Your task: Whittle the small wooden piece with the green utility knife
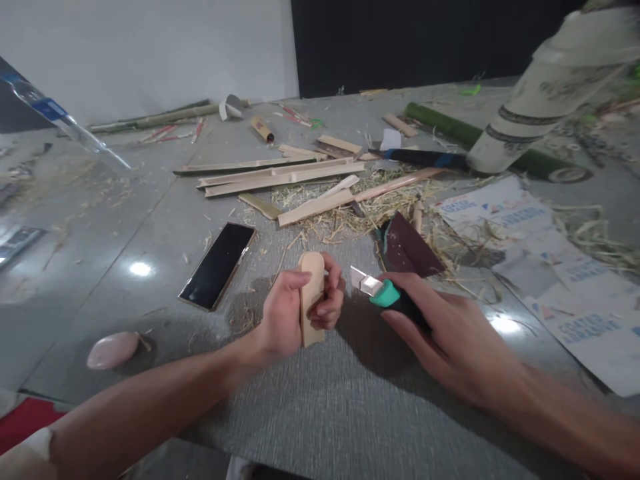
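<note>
With the left hand point(293, 313) gripping the upright wood piece point(313, 297) and the right hand point(440, 333) clasping the knife point(383, 292) at its 3 o'clock, shave away from the fingers, lightly.

open grey floor near the hands, clutter packed beyond them

the grey floor point(320, 407) below and between the forearms lies bare, and a wide bare stretch runs off to the left, broken only by the black phone point(218, 265) just left of the left hand point(287, 320) and a pale pink stone point(113, 350) further down. ahead, straw shavings point(350, 213) and split bamboo strips point(285, 175) block the way. the dark sandpaper sheet point(407, 247) sits just beyond the right hand point(445, 333), printed paper sheets point(560, 267) cover the right side, and a green bamboo pole point(450, 127) lies behind.
</note>
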{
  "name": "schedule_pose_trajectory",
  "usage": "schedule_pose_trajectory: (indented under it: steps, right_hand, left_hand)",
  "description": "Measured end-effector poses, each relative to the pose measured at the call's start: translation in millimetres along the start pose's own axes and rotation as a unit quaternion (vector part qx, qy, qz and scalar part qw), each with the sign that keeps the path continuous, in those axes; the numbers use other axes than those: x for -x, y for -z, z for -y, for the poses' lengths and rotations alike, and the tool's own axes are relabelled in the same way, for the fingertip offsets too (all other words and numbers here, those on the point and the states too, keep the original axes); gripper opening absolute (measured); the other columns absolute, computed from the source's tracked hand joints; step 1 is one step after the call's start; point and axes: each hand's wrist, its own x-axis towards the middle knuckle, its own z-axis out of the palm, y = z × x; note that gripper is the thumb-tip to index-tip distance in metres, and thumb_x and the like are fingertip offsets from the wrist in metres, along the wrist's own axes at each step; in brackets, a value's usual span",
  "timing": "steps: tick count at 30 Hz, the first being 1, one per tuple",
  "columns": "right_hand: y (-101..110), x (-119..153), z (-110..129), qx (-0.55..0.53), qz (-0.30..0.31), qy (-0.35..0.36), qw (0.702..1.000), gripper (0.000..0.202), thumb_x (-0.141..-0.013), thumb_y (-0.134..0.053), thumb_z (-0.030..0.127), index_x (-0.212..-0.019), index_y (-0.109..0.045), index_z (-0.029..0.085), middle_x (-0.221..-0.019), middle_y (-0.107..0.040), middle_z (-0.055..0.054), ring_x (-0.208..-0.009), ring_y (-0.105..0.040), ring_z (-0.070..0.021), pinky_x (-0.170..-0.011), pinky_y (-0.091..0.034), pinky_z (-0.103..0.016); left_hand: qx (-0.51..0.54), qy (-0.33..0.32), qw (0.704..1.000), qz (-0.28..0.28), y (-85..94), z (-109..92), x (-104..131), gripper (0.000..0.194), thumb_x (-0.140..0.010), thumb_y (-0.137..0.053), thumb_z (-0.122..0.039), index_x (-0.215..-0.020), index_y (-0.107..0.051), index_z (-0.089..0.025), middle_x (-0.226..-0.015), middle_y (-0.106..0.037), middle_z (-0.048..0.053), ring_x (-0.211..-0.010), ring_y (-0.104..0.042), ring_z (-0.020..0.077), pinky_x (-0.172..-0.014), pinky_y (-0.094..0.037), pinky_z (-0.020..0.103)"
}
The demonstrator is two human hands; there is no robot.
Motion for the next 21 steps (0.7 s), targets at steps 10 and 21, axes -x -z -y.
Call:
schedule_pose_trajectory:
  steps: [10,21]
  right_hand:
    - [5.6,-6.1,2.2,0.004,0.007,0.005,1.000,0.032,-0.122,-0.047,0.045,-0.132,-0.067,0.022,-0.088,-0.079,-0.004,-0.066,-0.073,-0.0196,-0.059,-0.049,-0.030]
    - [4.9,-4.3,2.2,-0.014,0.001,0.006,1.000,0.030,-0.122,-0.049,0.042,-0.134,-0.068,0.022,-0.087,-0.079,-0.003,-0.065,-0.073,-0.0191,-0.058,-0.050,-0.029]
  left_hand:
    - [0.001,-0.009,1.000,-0.001,3.0,2.3,-0.3,0.032,-0.089,-0.066,-0.053,-0.090,-0.056,-0.023,-0.058,-0.040,-0.009,-0.048,-0.022,0.0091,-0.049,-0.026,0.023]
    - [-0.013,0.015,1.000,0.003,2.4,5.4,-0.5,0.038,-0.090,-0.067,-0.060,-0.091,-0.055,-0.023,-0.058,-0.041,-0.009,-0.047,-0.021,0.0080,-0.046,-0.023,0.021]
